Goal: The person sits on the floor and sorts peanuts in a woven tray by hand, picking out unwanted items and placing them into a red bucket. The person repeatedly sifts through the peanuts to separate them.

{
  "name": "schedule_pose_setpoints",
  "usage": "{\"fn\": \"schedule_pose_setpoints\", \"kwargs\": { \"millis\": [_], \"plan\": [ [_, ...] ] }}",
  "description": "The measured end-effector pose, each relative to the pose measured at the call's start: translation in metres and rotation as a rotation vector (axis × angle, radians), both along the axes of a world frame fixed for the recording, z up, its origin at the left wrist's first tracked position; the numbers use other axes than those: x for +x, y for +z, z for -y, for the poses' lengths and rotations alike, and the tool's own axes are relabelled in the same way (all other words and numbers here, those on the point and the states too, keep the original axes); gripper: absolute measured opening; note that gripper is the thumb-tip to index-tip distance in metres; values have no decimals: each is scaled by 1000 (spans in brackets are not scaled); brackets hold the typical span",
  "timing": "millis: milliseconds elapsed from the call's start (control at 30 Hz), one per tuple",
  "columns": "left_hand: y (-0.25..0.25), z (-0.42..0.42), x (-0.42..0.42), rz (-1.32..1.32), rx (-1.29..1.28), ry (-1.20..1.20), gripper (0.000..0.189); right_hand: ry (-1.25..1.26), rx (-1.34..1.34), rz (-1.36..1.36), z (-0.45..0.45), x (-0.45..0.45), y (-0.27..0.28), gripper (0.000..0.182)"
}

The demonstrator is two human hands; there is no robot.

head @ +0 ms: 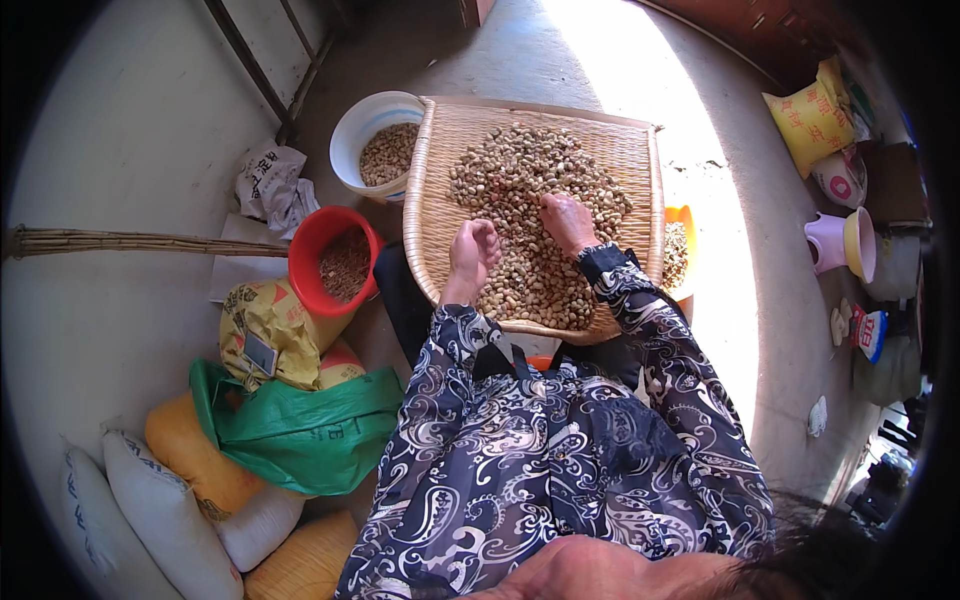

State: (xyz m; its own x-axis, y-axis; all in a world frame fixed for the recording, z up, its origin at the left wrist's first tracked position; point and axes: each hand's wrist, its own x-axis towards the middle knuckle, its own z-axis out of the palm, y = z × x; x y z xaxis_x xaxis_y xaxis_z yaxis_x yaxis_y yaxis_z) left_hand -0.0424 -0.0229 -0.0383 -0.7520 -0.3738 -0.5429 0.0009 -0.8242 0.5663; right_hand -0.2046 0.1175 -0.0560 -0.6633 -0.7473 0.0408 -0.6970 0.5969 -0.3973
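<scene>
A wide woven wicker tray (630,150) lies across my lap, holding a broad heap of what look like shelled peanuts (536,169). My left hand (475,251) hovers at the left side of the heap, palm turned inward and fingers curled; whether anything is inside them is hidden. My right hand (568,223) reaches into the middle of the heap with its fingertips down at the nuts. What those fingertips grip, if anything, cannot be made out.
Behind the tray's left edge stands a white bucket (346,142) of nuts. A red bucket (304,289) with brown debris is at the left, a yellow container (691,232) of pale pieces at the right. Full sacks (161,502) and a green bag (322,442) lie lower left.
</scene>
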Motion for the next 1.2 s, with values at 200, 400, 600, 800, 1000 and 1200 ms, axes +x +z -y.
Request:
{"fn": "schedule_pose_setpoints", "kwargs": {
  "millis": [200, 400, 600, 800, 1000, 1200],
  "plan": [
    [7, -5, -12, 47, -163, 95, 28, -166, -354, 601, -19, -6, 20, 20],
    [-28, -8, -24, 312, -929, -202, 23, -278, -1001, 1757, -36, -4, 42, 13],
    [-22, -19, -31, 502, -1350, -482, 22, -278, -895, 1766, -38, 7, 36, 17],
    [-5, -10, -2, 706, -1458, -733, 25, -47, -194, 456, -24, 23, 8, 28],
    [-1, -8, 11, 691, -1468, -531, 23, 180, 97, -57, 13, 34, -12, 19],
    [6, -10, 6, 660, -1501, -492, 23, 141, 117, 29, 26, 37, -11, 20]
  ]
}}
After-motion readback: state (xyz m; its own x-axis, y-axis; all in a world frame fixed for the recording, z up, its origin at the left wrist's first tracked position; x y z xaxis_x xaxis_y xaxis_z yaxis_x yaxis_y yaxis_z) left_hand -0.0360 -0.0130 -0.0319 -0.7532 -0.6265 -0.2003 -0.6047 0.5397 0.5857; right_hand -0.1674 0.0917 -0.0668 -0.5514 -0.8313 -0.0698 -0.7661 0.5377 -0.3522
